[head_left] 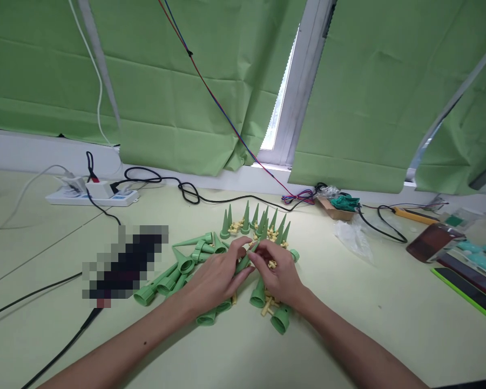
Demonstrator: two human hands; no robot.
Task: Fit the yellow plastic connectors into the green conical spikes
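Over the pale desk (348, 292), both forearms (149, 335) slant inward toward the middle of its far edge. The left hand (221, 270) and right hand (282, 270) meet, fingers bent, pinching a green cone (243, 264) between them, among other green cones (146, 294) and smaller yellow pieces (266, 310).

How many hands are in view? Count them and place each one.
2: the left hand at the left side of a held green spike, the right hand at its right side. No others show.
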